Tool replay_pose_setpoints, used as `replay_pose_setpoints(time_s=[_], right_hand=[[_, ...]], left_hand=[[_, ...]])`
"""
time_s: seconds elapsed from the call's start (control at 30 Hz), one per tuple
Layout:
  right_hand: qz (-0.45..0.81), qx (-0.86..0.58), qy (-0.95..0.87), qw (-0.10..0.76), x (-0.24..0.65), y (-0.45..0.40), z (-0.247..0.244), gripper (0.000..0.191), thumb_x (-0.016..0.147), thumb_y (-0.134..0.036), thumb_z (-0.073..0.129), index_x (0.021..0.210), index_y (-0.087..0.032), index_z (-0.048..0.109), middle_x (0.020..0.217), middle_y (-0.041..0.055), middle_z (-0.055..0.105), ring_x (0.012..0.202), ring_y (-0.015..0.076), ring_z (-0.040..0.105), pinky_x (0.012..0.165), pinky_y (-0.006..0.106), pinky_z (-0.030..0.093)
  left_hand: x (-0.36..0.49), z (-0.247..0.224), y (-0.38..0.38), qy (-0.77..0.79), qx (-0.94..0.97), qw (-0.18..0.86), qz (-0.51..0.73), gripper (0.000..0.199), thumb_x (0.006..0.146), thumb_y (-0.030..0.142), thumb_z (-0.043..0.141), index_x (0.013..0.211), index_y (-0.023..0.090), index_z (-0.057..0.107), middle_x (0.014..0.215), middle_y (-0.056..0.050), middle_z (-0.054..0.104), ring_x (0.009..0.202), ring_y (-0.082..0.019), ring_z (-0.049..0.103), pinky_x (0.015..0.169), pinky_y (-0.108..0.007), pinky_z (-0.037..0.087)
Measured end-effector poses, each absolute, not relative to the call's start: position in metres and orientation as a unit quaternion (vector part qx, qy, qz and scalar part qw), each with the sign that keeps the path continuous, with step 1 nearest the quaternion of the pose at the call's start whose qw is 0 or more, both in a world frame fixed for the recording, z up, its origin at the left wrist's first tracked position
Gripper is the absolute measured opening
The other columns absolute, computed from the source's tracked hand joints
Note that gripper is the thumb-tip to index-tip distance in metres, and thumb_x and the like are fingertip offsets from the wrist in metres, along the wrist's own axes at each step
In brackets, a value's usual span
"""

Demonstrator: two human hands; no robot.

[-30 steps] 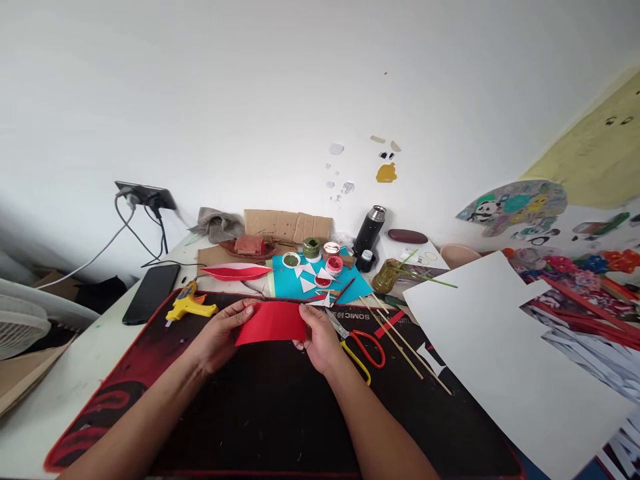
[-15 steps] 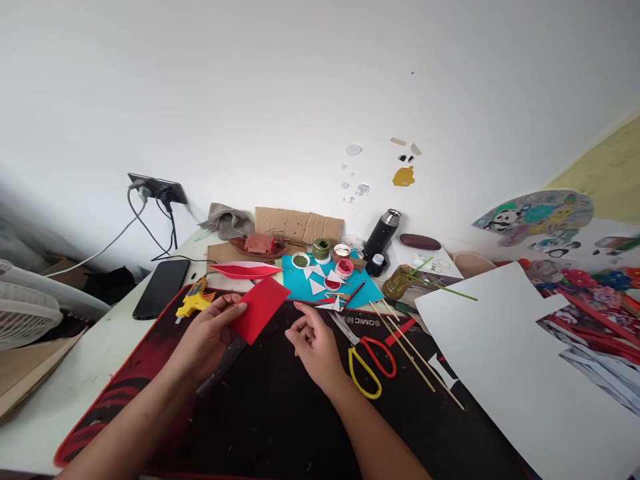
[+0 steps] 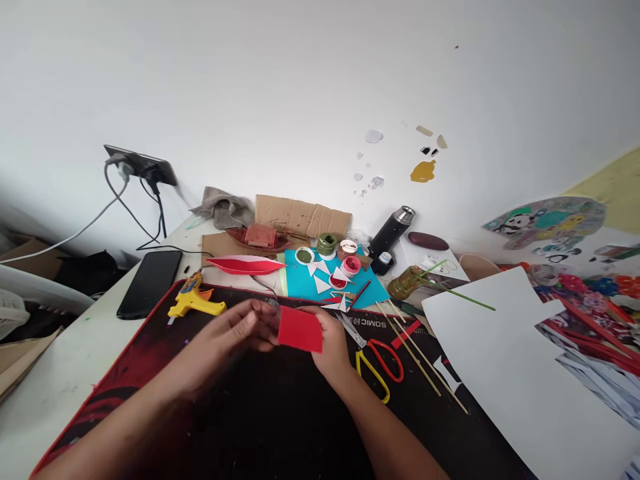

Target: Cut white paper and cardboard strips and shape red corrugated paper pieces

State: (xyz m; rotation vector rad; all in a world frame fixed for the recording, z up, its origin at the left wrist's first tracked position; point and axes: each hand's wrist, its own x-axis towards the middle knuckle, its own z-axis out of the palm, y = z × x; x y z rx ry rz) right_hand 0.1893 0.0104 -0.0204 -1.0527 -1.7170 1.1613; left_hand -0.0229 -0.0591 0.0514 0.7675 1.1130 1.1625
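Observation:
A small rectangular piece of red paper [image 3: 301, 329] is held up between my two hands, above the black mat. My left hand [image 3: 239, 332] is at its left edge, fingers curled and the fingertips partly hidden by the paper. At the right edge, my right hand [image 3: 333, 343] grips the paper, with its fingers reaching behind it. Just beyond my hands lies a long red paper boat shape [image 3: 246, 265] with a pale inside rim. Scissors [image 3: 381, 360] with one red and one yellow handle rest beside my right hand.
A yellow glue gun [image 3: 196, 304] and a black phone [image 3: 150, 285] lie left. Paint pots [image 3: 327, 245] and white paper scraps sit on blue card [image 3: 299, 285]. Wooden sticks [image 3: 420, 360] and white sheets [image 3: 505, 360] are right. A black flask [image 3: 393, 230] leans at the back.
The red paper has moved right and down and turned flatter toward me. My right hand has closed on its right edge; my left hand has moved right with it. The view has shifted slightly.

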Motion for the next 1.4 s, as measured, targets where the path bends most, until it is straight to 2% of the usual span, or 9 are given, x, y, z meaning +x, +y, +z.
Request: replay_pose_setpoints(time_s=[0.1,0.2,0.27,0.47,0.63,0.9,1.03,1.23,1.4], right_hand=[[0.531,-0.453,-0.611,0.373,0.185,0.017,-0.017,0.027,0.093,-0.042,0.065,0.077,-0.021,0.071,0.057,-0.0002,0.063,0.048,0.0152,0.054,0.051,0.026,0.045],[0.563,-0.456,-0.597,0.344,0.177,0.018,-0.012,0.051,0.095,-0.057,0.065,0.060,-0.021,0.059,0.053,0.0005,0.058,0.045,0.0122,0.049,0.048,0.025,0.038],[0.575,-0.452,-0.593,0.338,0.171,0.017,-0.008,0.055,0.095,-0.061,0.066,0.058,-0.021,0.058,0.052,0.0002,0.056,0.045,0.0118,0.049,0.047,0.025,0.036],[0.586,-0.450,-0.579,0.345,0.160,0.021,-0.004,0.047,0.093,-0.057,0.069,0.063,-0.022,0.064,0.050,-0.0009,0.057,0.045,0.0132,0.050,0.047,0.026,0.038],[0.567,-0.444,-0.595,0.358,0.160,0.031,-0.002,0.040,0.095,-0.050,0.070,0.067,-0.022,0.065,0.055,-0.0012,0.059,0.049,0.0139,0.053,0.049,0.026,0.042],[0.573,-0.430,-0.593,0.367,0.152,0.027,0.000,0.040,0.095,-0.049,0.069,0.067,-0.021,0.065,0.060,-0.0003,0.061,0.051,0.0136,0.056,0.051,0.027,0.043],[0.556,-0.439,-0.598,0.375,0.157,0.027,0.006,0.042,0.096,-0.051,0.068,0.066,-0.022,0.064,0.058,-0.0001,0.061,0.051,0.0145,0.057,0.053,0.028,0.046],[0.487,-0.408,-0.667,0.389,0.180,0.037,0.017,0.012,0.092,-0.034,0.070,0.090,-0.024,0.077,0.067,0.0001,0.068,0.053,0.0169,0.059,0.056,0.030,0.050],[0.416,-0.426,-0.718,0.359,0.196,0.040,0.016,0.015,0.091,-0.024,0.065,0.094,-0.024,0.080,0.076,0.0018,0.076,0.067,0.0213,0.069,0.061,0.030,0.052]], left_hand=[[-0.067,0.059,-0.030,0.637,0.478,0.385,0.466,0.040,0.082,0.061,0.078,0.099,0.025,0.077,0.095,-0.008,0.078,0.086,-0.030,0.071,0.081,-0.039,0.058],[-0.110,0.056,0.012,0.731,0.545,0.169,0.375,0.028,0.089,0.045,0.064,0.105,0.025,0.076,0.113,-0.011,0.080,0.109,-0.036,0.070,0.101,-0.046,0.052],[-0.130,0.046,0.037,0.735,0.585,0.102,0.326,0.025,0.086,0.037,0.063,0.102,0.024,0.076,0.117,-0.015,0.079,0.123,-0.042,0.064,0.111,-0.051,0.044],[-0.150,0.016,0.071,0.737,0.619,0.122,0.243,0.003,0.079,0.023,0.073,0.082,0.022,0.074,0.091,-0.015,0.076,0.117,-0.044,0.063,0.107,-0.049,0.045],[-0.153,0.016,0.073,0.729,0.634,0.133,0.221,0.008,0.082,0.014,0.068,0.079,0.019,0.073,0.078,-0.007,0.071,0.106,-0.034,0.064,0.094,-0.036,0.048],[-0.152,0.031,0.052,0.739,0.614,0.161,0.223,0.014,0.090,0.034,0.068,0.085,0.022,0.073,0.068,-0.003,0.064,0.079,-0.027,0.062,0.071,-0.029,0.038],[-0.128,0.033,0.028,0.721,0.607,0.208,0.260,0.015,0.078,0.039,0.075,0.087,0.028,0.080,0.070,-0.005,0.071,0.068,-0.027,0.061,0.068,-0.031,0.039],[-0.078,0.025,0.004,0.647,0.594,0.359,0.317,0.011,0.068,0.039,0.083,0.076,0.031,0.083,0.085,-0.008,0.081,0.079,-0.031,0.067,0.073,-0.031,0.047],[-0.059,0.025,-0.001,0.619,0.571,0.424,0.332,0.014,0.066,0.041,0.088,0.068,0.029,0.081,0.075,-0.006,0.079,0.071,-0.030,0.064,0.066,-0.029,0.048]])
